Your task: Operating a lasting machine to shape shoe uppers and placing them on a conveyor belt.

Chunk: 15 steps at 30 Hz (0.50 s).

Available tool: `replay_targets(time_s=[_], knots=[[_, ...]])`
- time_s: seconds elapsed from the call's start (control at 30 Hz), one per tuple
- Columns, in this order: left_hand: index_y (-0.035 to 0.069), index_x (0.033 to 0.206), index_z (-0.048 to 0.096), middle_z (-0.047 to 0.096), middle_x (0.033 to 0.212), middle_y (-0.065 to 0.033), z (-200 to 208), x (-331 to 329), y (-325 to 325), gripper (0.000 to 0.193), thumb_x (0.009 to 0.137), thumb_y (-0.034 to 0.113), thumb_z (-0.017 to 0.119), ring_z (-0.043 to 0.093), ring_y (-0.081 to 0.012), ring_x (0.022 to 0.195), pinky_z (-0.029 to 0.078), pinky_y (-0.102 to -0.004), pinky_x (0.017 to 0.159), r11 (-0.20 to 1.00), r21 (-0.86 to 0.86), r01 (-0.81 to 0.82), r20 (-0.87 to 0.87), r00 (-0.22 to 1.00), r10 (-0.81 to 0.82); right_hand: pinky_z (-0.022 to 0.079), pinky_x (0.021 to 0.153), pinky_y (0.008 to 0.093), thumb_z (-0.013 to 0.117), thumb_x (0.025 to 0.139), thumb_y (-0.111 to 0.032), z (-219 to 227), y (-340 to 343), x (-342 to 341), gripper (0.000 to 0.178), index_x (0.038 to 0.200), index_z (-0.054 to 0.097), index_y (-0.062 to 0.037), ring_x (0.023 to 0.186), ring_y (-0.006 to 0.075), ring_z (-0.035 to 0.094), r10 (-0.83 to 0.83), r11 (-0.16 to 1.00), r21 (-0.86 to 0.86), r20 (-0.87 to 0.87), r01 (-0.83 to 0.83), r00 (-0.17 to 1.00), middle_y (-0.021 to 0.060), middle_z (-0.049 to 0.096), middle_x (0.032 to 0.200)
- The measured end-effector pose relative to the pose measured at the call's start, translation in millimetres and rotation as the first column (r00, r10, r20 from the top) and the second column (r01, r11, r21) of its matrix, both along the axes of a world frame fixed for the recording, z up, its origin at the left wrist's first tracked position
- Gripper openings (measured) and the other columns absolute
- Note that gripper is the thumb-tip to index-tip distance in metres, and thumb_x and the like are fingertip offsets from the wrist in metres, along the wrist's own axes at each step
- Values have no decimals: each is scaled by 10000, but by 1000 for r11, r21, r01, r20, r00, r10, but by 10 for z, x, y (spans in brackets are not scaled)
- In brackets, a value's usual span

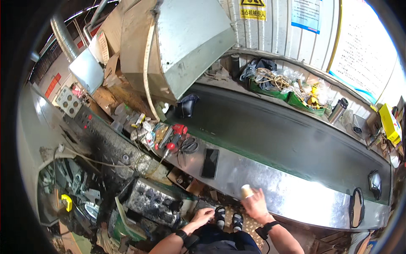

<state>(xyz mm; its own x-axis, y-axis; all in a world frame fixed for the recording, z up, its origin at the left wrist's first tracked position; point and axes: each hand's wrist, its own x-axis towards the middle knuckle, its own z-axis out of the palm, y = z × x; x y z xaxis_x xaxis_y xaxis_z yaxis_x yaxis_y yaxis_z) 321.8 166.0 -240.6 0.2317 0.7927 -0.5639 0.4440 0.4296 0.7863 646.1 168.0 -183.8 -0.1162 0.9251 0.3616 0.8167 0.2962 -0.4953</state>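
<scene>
My right hand (256, 205) is closed around a small cream-and-tan cylindrical thing (246, 191) at the near edge of the metal ledge (241, 172). Its exact kind is too small to tell. Lower and to the left, my left hand (204, 215) has its fingers curled together; anything inside them is hidden. A dark phone (209, 163) lies on the ledge, left of my right hand. On the dark conveyor belt (270, 127) sit a black shoe upper (187, 105) at the far left and a shiny black one (374, 185) at the right. A black-rimmed sole-shaped piece (357, 207) rests at the ledge's right end.
Black-handled scissors (188, 146) and a red tool (179, 129) lie left of the phone. Green trays (306, 103) of cords and bags line the belt's far side, beside a steel flask (338, 111). A large metal hood (190, 42) covers the belt's far-left end. Blackened machinery (154, 202) stands at the left.
</scene>
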Motion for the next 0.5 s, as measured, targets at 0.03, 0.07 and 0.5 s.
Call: replay_targets(time_s=[0.03, 0.07, 0.5], knots=[[25, 1282, 681, 763, 1052, -71, -290, 36, 95, 379, 1017, 295, 662, 731, -177, 903, 559, -298, 750, 991, -96, -92, 107, 989, 102, 259, 1202, 624, 711, 911, -263, -128, 64, -77, 476, 1331, 606, -66, 1409, 375, 451, 127, 987, -105, 72, -119, 989, 196, 528, 1487], [21, 1308, 654, 758, 1093, -83, -379, 189, 224, 400, 1028, 307, 646, 729, -193, 957, 561, -320, 805, 975, -190, -113, 107, 985, 135, 231, 1215, 627, 697, 925, -281, -145, 86, -49, 512, 1366, 579, -48, 1429, 393, 428, 123, 986, -126, 98, -110, 988, 210, 507, 1504], [57, 1439, 532, 560, 1473, -81, -1946, 1166, 863, 471, 1076, 358, 514, 529, -220, 1337, 385, -404, 1178, 830, -555, 43, 655, 637, 405, 110, 1231, 649, 631, 932, -430, -412, -293, 544, 811, 1563, 338, -13, 1505, 469, 289, -448, 764, -363, 295, 533, 844, 279, 355, 1597]])
